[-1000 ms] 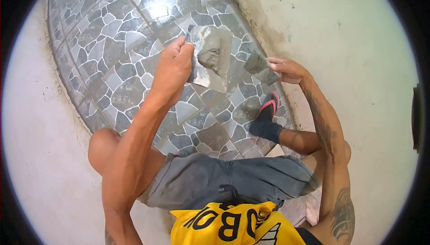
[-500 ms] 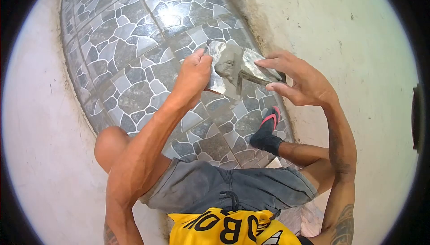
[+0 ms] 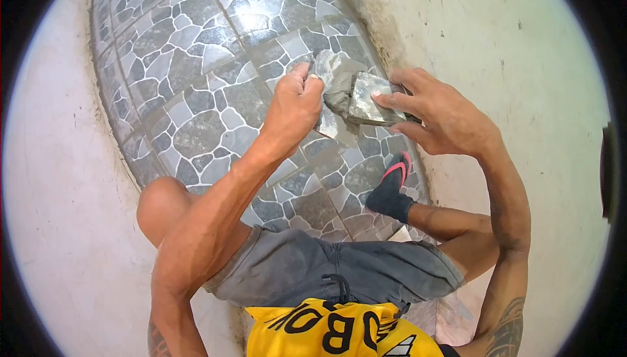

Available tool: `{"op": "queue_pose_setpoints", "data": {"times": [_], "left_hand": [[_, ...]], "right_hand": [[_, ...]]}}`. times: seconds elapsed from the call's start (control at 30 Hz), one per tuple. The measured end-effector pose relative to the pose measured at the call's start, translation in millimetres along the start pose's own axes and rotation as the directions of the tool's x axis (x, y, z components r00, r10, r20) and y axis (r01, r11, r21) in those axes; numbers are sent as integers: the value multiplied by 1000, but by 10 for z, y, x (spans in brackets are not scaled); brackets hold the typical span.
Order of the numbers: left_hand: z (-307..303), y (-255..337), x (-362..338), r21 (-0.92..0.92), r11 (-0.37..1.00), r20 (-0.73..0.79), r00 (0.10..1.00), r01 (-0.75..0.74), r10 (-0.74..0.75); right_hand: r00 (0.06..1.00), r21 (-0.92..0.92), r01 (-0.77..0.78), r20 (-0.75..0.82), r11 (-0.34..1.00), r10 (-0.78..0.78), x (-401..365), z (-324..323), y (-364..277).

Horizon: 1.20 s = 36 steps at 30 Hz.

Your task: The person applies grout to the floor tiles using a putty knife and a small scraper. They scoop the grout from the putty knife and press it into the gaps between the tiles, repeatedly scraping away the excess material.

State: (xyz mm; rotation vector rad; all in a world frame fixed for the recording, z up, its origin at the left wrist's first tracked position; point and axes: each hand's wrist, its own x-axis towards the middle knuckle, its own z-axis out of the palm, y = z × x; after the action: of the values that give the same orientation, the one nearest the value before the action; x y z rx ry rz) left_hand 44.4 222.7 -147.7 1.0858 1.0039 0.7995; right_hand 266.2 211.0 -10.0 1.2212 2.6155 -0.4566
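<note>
Cement (image 3: 337, 100) sat as a soft grey lump, seen from the head camera, on top of a flat smeared plate (image 3: 328, 125) raised above the tiled floor (image 3: 199, 132), between the person's two hands. The left hand (image 3: 297, 102) gripped that plate at its left side, fingers curled tight and thumb laid over the edge; white and grey smears covered much of its face. The right hand (image 3: 445, 110) pinched a second, smaller scraper (image 3: 373, 94), with a fingertip resting on its pale, dirty face and the thumb lower down, near its lower right corner. The scraper's left edge met the right side of the lump and overlapped the plate, so the two tools stood together while the hands were apart. Below them, the floor showed grey stone shapes outlined in white, with a bright patch of light near the top. A pale wall (image 3: 522, 63) rose on the right and another pale surface (image 3: 55, 168) on the left. The right foot, in a dark sock (image 3: 390, 200) and a sandal with a pink strap (image 3: 405, 163), rested on the tiles below the right hand. Grey shorts (image 3: 339, 262) and a yellow shirt (image 3: 313, 331) with black letters filled the bottom.
</note>
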Motion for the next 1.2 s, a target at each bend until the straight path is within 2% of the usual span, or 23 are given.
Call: {"op": "queue_pose_setpoints", "data": {"times": [0.1,0.13,0.23,0.27,0.33,0.37,0.47,0.57,0.67,0.7,0.77,0.8,0.9,1.0,1.03,1.13,1.2], "left_hand": [[64,-17,4,-134,987,-18,996,-88,87],[71,-43,33,-149,986,-38,997,-79,75],[38,-72,93,-204,978,-73,997,-44,30],[-5,25,83,-230,973,-74,997,-29,12],[-69,128,67,-265,964,-88,996,-18,-6],[-97,148,48,-273,962,-102,995,-22,-6],[-159,235,-52,-283,959,-115,993,-17,-16],[-163,309,-99,-334,942,-112,993,-12,-27],[-232,321,-118,-278,960,-152,986,26,-71],[-195,365,-157,-245,969,-243,964,43,-104],[-50,570,-226,-329,944,-271,958,1,-96],[-5,630,-250,-371,929,-286,954,-21,-92],[-60,561,-266,-306,952,-253,963,14,-96],[-122,520,-312,-246,968,-202,974,52,-103],[-129,507,-331,-231,971,-180,978,66,-109],[-96,409,-349,-229,971,-334,931,71,-147],[-80,409,-371,-198,976,-354,923,87,-154]], "right_hand": [[992,-7,-72,105,997,72,-18,-68,-15],[984,-17,-104,145,994,105,-27,-94,-14],[965,101,-149,234,984,122,-117,-152,120],[949,327,-219,292,919,122,-161,-85,257],[917,695,-351,391,628,80,-276,145,606],[858,716,-489,499,499,125,-337,158,683],[914,892,-405,390,201,108,-606,736,1109],[858,840,-496,433,220,277,-656,1014,1298],[783,705,-606,447,369,432,-737,1437,1609],[745,585,-666,493,462,450,-759,1562,1709],[862,398,-507,215,764,460,-971,2217,2044],[907,256,-419,77,871,414,-1056,2521,2152],[822,56,-563,136,824,552,-1100,3018,2093],[786,66,-618,72,783,614,-1055,3297,1941],[793,108,-604,-21,790,609,-1037,3370,1912],[797,99,-569,-177,816,578,-967,3572,1971],[805,77,-572,-136,817,577,-876,3568,1978]]}}
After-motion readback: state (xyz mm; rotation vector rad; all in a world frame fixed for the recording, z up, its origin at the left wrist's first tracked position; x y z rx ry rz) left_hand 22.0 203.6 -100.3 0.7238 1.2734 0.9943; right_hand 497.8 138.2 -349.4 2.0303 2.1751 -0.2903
